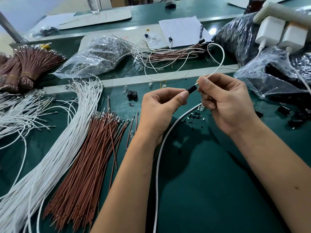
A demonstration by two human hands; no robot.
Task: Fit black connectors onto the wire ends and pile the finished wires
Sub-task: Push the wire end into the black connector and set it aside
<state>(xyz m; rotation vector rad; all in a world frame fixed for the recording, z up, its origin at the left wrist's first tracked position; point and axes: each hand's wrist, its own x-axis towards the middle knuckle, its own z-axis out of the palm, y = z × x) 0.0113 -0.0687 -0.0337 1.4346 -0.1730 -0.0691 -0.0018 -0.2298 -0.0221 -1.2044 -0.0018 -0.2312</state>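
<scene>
While left hand (pixel 161 105) pinches black connector (pixel 191 89), right hand (pixel 225 100) pinches white wire (pixel 218 68) beside it.

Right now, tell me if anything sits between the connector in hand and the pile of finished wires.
Nothing visible blocks it. The left hand pinches the black connector, the right hand holds the white wire at it. The finished pile lies beyond, past a raised pale strip and a few loose bulbs.

Two hands (pixel 161 106) (pixel 225 101), one black connector (pixel 191 89), two white chargers (pixel 269 29) (pixel 293 37), one pen (pixel 201 31).
</scene>
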